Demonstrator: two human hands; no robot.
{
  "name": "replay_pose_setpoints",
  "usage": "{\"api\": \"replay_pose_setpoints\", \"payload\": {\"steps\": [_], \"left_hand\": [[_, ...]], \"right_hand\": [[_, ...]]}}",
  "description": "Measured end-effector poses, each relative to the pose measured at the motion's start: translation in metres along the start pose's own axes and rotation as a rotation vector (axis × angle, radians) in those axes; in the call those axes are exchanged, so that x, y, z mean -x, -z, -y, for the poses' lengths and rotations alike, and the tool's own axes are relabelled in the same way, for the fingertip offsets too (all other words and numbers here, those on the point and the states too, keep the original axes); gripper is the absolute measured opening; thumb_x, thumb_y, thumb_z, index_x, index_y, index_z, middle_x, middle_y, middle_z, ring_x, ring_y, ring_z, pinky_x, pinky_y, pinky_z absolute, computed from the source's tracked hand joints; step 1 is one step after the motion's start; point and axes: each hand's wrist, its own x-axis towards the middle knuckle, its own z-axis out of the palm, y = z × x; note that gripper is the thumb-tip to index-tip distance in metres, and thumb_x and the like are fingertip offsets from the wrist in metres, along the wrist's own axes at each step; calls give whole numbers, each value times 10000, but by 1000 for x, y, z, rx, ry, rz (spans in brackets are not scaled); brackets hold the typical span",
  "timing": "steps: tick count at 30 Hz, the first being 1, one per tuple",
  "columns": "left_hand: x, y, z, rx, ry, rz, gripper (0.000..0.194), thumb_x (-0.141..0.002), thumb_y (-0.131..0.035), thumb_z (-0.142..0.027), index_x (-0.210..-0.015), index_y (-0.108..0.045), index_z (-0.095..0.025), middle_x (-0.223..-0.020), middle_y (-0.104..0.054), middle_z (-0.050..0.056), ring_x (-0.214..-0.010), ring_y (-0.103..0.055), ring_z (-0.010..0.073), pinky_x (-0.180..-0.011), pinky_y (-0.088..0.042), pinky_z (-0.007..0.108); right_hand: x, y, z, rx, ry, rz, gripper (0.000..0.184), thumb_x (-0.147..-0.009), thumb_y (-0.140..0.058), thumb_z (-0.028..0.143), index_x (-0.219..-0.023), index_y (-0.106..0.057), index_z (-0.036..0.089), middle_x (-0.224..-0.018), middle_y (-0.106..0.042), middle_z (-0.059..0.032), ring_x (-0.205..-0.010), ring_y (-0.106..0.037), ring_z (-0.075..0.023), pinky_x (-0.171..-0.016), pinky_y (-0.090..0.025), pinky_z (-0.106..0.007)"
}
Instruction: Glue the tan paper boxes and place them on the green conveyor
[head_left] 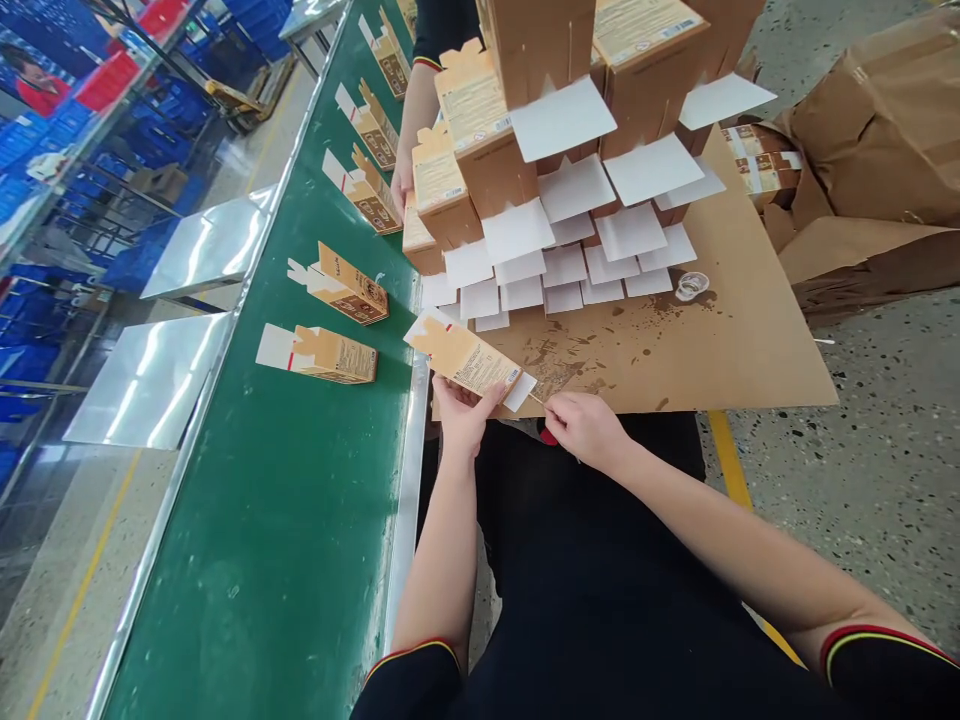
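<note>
My left hand (pixel 463 412) grips a tan carton (pixel 472 358) with printed panels, tilted over the near left edge of the cardboard sheet. White flaps stick out at both ends of this carton. Closed around a thin stick (pixel 535 399), my right hand (pixel 589 428) is just right of the carton's lower flap. The stick's tip points toward that flap; whether it touches cannot be made out. Ahead of both hands rises a stack of similar cartons (pixel 469 130), their white flaps hanging toward me.
A green conveyor belt (pixel 300 500) on my left carries several upright cartons (pixel 335 355). Wet brown stains and a small clear plastic cup (pixel 691 287) are on the cardboard sheet (pixel 750 350). A co-worker's arm (pixel 417 110) reaches beside the stack. Brown wrapping paper (pixel 885 130) lies at right.
</note>
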Motion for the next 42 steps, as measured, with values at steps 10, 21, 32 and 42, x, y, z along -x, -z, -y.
{"api": "replay_pose_setpoints", "payload": {"steps": [10,21,32,42], "left_hand": [[26,-8,11,-398,-191,-59,881,-722,-1023,-455,-1360,-444,-269,-1359,-671,143,-1301,-759,330,-1124,-632,503],[37,-22,10,-508,-144,-48,822,-731,-994,-301,-1357,-463,-298,-1338,-707,124,-1230,-791,344,-1015,-654,461],[-11,127,-43,-248,-208,-590,1104,-548,-1128,-360,-1315,-335,-323,-1553,-619,157,-1465,-674,362,-1271,-549,627],[-6,191,-32,-672,-281,-916,962,-636,-962,-314,-1349,-317,-290,-1576,-457,177,-1575,-500,376,-1403,-317,625]], "right_hand": [[33,45,13,-203,-77,-207,305,-1063,-659,148,-769,-664,230,-631,-582,29,-549,-514,-123,-578,-444,-276],[45,82,19,-186,-243,-290,251,-1044,-724,281,-803,-782,241,-592,-632,13,-498,-529,-122,-491,-469,-267],[44,90,-6,-248,-232,-328,205,-1000,-805,303,-801,-791,257,-618,-673,10,-503,-608,-148,-516,-542,-300],[62,99,-28,-227,-326,-451,236,-987,-859,401,-809,-840,247,-658,-736,-21,-499,-638,-156,-491,-569,-297]]}}
